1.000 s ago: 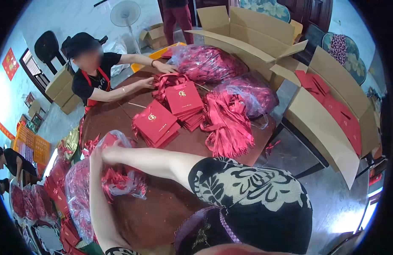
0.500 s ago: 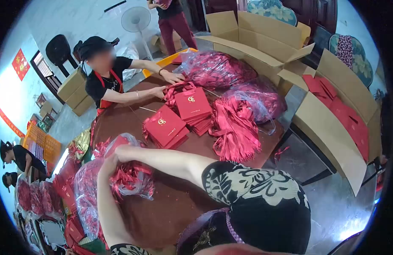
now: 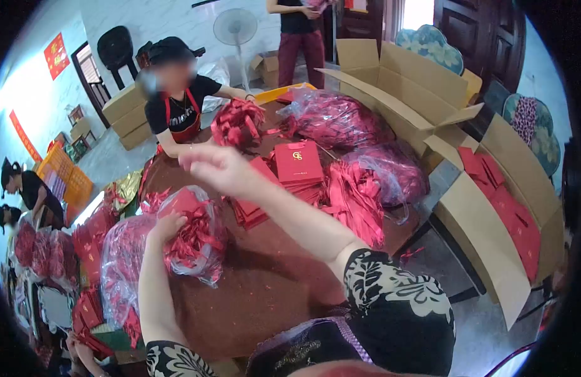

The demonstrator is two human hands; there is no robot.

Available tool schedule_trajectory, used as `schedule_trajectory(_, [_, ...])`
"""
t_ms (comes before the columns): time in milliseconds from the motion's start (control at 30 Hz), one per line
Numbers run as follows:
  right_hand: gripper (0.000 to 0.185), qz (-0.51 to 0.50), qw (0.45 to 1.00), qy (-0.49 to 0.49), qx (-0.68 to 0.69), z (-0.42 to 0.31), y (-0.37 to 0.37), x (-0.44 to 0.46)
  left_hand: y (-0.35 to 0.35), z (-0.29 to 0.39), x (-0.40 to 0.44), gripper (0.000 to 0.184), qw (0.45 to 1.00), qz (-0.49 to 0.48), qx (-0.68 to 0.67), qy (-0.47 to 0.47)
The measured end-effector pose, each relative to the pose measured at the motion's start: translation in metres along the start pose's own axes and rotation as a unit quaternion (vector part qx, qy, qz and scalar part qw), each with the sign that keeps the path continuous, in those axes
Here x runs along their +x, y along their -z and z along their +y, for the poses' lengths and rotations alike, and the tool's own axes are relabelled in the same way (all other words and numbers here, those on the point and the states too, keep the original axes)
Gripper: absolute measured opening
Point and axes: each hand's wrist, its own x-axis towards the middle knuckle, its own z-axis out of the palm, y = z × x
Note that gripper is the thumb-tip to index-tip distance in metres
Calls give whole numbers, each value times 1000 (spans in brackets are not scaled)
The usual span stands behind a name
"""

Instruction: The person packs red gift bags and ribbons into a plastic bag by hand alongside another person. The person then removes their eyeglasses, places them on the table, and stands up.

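Note:
My left hand (image 3: 168,227) is closed at the edge of a clear plastic bag (image 3: 124,251) filled with red gift bags and ribbon handles (image 3: 196,235). My right hand (image 3: 218,171) is raised over the table, fingers curled and slightly blurred, with nothing visible in it. Beyond it lie stacked red gift bags (image 3: 298,162) with a gold logo. Beside these is a heap of red ribbon handles (image 3: 353,195). Across the table, a co-worker (image 3: 177,107) handles a bunch of red ribboned bags (image 3: 239,122).
Two more plastic-wrapped red bundles (image 3: 340,119) lie on the far side of the brown table (image 3: 259,308). Open cartons (image 3: 403,88) stand at the right, the nearer carton (image 3: 485,245) holding red bags. A fan (image 3: 235,28) and another person (image 3: 301,53) are behind.
My right hand has left the plastic bag and moved up and right. My left hand stays at the bag. The co-worker's ribboned bunch has moved away from the stack. The view has shifted.

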Motion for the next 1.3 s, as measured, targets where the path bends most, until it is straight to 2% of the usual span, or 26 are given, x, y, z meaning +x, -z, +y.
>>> schedule_trajectory(33, [24, -20, 997, 51, -58, -52, 14, 6, 13, 11, -5, 49, 999, -48, 2, -10])
schedule_trajectory(67, [29, -7, 995, 47, 83, -88, 17, 8, 17, 13, -8, 49, 999, -49, -3, -6])
schedule_trajectory(100, [34, -8, 980, 92, 178, -118, 22, 8, 18, 15, -9, 51, 999, -37, 9, -18])
schedule_trajectory(133, [43, -44, 976, 160, 142, -142, 30, 11, 17, 16, -10, 52, 999, -27, 22, -28])
schedule_trajectory(233, [41, -68, 957, 230, 165, -181, 40, 9, 8, 2, -1, 56, 999, -28, -41, 9])
schedule_trajectory(267, [40, -71, 954, 236, 169, -186, 44, 7, 6, -5, 5, 54, 997, -46, -57, 5])
schedule_trajectory(333, [39, -93, 952, 239, 167, -188, 51, 7, -2, -11, 9, 47, 999, 5, -25, -30])
schedule_trajectory(400, [38, -103, 953, 229, 167, -186, 56, 6, 15, 10, -7, 45, 998, -31, 39, -46])
schedule_trajectory(433, [37, -106, 955, 223, 166, -183, 56, 6, 12, 10, -3, 47, 999, -37, -12, 34])
schedule_trajectory(467, [36, -112, 954, 220, 170, -183, 58, 8, 12, 6, -2, 47, 994, -74, 63, -51])
schedule_trajectory(533, [35, -118, 956, 212, 167, -181, 55, 9, -23, -38, 14, 46, 996, 15, 0, -86])
schedule_trajectory(567, [34, -119, 957, 208, 165, -178, 54, 11, -13, -29, 9, 46, 997, 12, 1, -80])
schedule_trajectory(633, [33, -125, 959, 196, 164, -171, 52, 15, -2, -8, 2, 45, 991, -54, 101, -64])
schedule_trajectory(667, [32, -125, 960, 190, 164, -167, 45, 12, -14, -13, 3, 43, 999, 19, 23, -43])
schedule_trajectory(700, [32, -120, 961, 187, 168, -162, 39, 12, -4, -13, 4, 42, 987, -32, 109, -113])
schedule_trajectory(733, [31, -108, 962, 182, 174, -155, 33, 11, 0, 1, -2, 41, 1000, -14, -13, 4])
schedule_trajectory(767, [30, -95, 964, 172, 179, -144, 29, 11, -20, -45, 24, 48, 897, 15, 345, -275])
schedule_trajectory(800, [30, -84, 965, 167, 183, -138, 22, 10, -4, -11, 8, 49, 1000, -21, 9, -13])
schedule_trajectory(833, [29, -83, 967, 159, 180, -133, 13, 11, -5, -7, 2, 52, 999, 5, -32, -6])
schedule_trajectory(900, [28, -84, 971, 147, 170, -123, 4, 12, -14, -25, 8, 53, 999, -4, 8, -40])
schedule_trajectory(1000, [26, -68, 984, 86, 144, -86, -2, 16, -19, -22, 7, 52, 1000, 11, -5, 5])
schedule_trajectory(1067, [24, -39, 994, -8, 106, -35, -4, 19, -18, -23, 6, 52, 999, -1, 22, -25])
schedule_trajectory(1133, [24, 12, 977, -200, 66, 39, -4, 13, -21, -25, 6, 54, 1000, 12, -12, -7])
schedule_trajectory(1200, [31, -4, 984, -173, -33, 136, -7, -8, -21, -22, 4, 55, 999, 22, -23, -4])
schedule_trajectory(1267, [26, -2, 969, -181, -169, 168, -12, -26, -16, -12, -1, 56, 999, 36, -39, -1])
schedule_trajectory(1300, [26, 1, 968, -191, -161, 191, -14, -32, -16, -13, 0, 56, 999, 31, -27, -2])
